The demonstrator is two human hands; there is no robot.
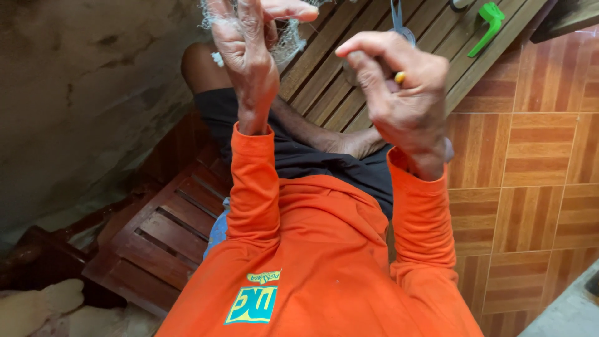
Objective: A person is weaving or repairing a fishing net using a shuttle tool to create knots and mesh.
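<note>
The slatted brown wooden bench [349, 56] fills the middle of the view, and everything else sits around it. To one side of the bench rises a rough grey plaster wall [81, 93]; to the other spreads a floor of orange-brown tiles with a wood-grain pattern [530, 162]. The person sits on the bench in a bright orange long-sleeved shirt [324, 262] and dark shorts [299, 156], both arms raised above the slats.

The left hand [249, 56] is held up over the bench's wall-side half, fingers bunched and closed on a tangle of fine pale fishing net [284, 40] — the mesh hangs from the fingertips and drapes back toward the slats. The right hand [399, 93] hovers just beside it, over the bench's tile-side edge, with thumb and forefinger curled together as if pinching a thread too thin to make out; a small yellow object [400, 77] shows within the curled fingers.

Farther along the bench lie a bent green plastic piece [488, 25] and a pair of metal scissors [399, 22] — partly hidden behind the right hand.
</note>
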